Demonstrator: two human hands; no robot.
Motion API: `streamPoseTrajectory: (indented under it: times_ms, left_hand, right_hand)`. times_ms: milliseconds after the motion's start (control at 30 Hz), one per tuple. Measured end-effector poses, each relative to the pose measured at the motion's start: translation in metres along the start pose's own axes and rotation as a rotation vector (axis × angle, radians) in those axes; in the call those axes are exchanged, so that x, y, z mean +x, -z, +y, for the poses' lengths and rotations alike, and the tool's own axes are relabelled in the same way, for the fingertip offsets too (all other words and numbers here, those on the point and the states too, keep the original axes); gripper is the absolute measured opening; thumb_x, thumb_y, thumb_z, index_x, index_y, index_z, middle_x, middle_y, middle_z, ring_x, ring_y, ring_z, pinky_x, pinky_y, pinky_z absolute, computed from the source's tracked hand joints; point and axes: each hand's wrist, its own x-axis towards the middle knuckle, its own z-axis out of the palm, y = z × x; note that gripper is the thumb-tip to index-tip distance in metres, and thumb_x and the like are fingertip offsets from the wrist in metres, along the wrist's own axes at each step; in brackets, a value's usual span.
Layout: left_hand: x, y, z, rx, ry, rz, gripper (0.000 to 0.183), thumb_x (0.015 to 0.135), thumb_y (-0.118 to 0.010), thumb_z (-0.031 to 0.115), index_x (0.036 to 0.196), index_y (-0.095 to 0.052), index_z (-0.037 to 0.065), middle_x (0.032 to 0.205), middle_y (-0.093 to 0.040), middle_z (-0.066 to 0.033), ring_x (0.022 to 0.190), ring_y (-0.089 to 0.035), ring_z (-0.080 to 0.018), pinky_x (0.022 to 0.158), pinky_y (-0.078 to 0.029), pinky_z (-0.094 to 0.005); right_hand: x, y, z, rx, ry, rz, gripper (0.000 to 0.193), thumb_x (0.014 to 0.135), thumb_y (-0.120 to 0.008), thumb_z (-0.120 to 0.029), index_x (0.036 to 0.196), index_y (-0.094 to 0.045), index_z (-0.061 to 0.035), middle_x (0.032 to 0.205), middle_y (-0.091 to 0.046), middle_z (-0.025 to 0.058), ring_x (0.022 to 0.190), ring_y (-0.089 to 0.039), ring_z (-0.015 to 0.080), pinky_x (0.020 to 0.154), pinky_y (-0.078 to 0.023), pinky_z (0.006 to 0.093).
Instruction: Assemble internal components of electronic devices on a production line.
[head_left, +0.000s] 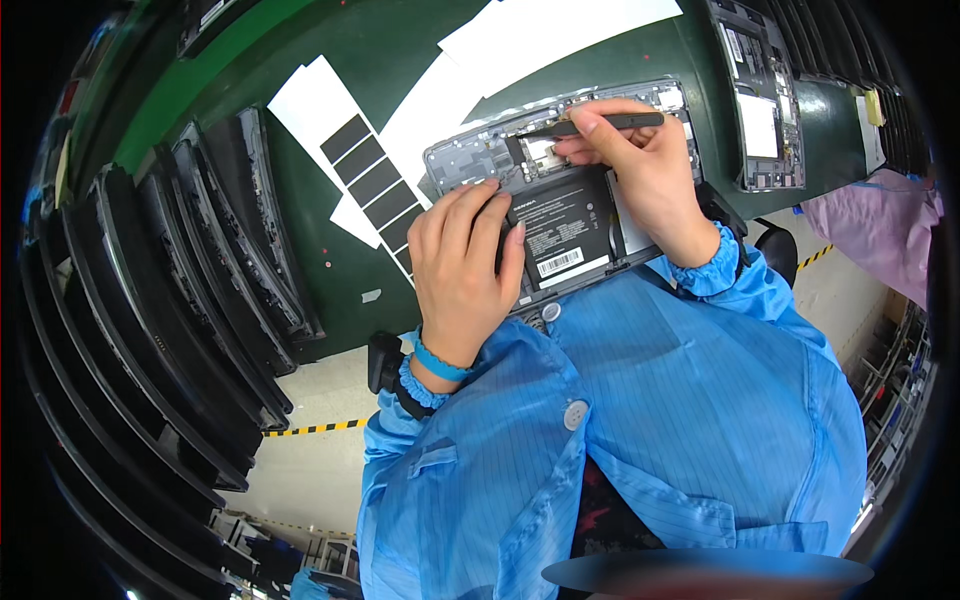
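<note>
An opened laptop base [462, 158] lies tilted in front of me, its inner parts showing. Its black battery [560, 235] bears a white label with a barcode. My right hand [650, 175] pinches black tweezers [635, 121] between thumb and fingers. The tweezer tips point left, over the circuit board, close to a small black patch [515, 150]. My left hand [462, 255] lies on the left part of the base, fingers stretched out and thumb apart, nothing visible in it. It covers the base's lower left part.
A white sheet with black rectangular stickers [363, 165] lies left of the base, beside blank white sheets [560, 40]. Several dark laptop shells [200, 250] stand in a row at left. Another opened base [760, 100] lies at the right, on the green table [345, 275].
</note>
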Motion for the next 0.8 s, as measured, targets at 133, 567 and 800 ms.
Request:
streamPoseTrajectory:
  times_ms: [133, 567, 800]
  left_hand:
    - [0.002, 0.000, 0.002, 0.015, -0.002, -0.002, 0.030, 0.079, -0.069, 0.013, 0.107, -0.065, 0.004, 0.115, -0.060, -0.0073, 0.110, -0.053, -0.0270, 0.096, -0.037, -0.0406]
    - [0.023, -0.010, 0.029, 0.572, -0.039, -0.080, 0.054, 0.081, -0.065, 0.038, 0.125, -0.058, 0.007, 0.101, -0.052, -0.0075, 0.102, -0.049, -0.0238, 0.097, -0.036, -0.0483]
    - [0.035, 0.031, -0.034, 0.171, 0.085, 0.294, 0.025, 0.082, -0.066, 0.019, 0.102, -0.066, 0.004, 0.109, -0.061, -0.0145, 0.098, -0.058, -0.0332, 0.084, -0.046, -0.0430]
  right_hand:
    - [0.000, -0.002, 0.000, -0.001, 0.005, 0.000, 0.020, 0.091, -0.064, -0.011, 0.101, -0.065, 0.0065, 0.087, -0.069, 0.0153, 0.080, -0.070, 0.0188, 0.074, -0.058, 0.0275]
    - [0.000, -0.006, -0.010, -0.032, 0.233, 0.087, 0.026, 0.095, -0.060, -0.017, 0.107, -0.064, 0.0061, 0.097, -0.068, 0.0132, 0.090, -0.068, 0.0203, 0.077, -0.057, 0.0289]
    - [0.040, -0.088, -0.038, -0.306, 0.404, -0.205, 0.023, 0.087, -0.066, -0.020, 0.096, -0.069, 0.0016, 0.080, -0.070, 0.0121, 0.076, -0.068, 0.0169, 0.068, -0.054, 0.0292]
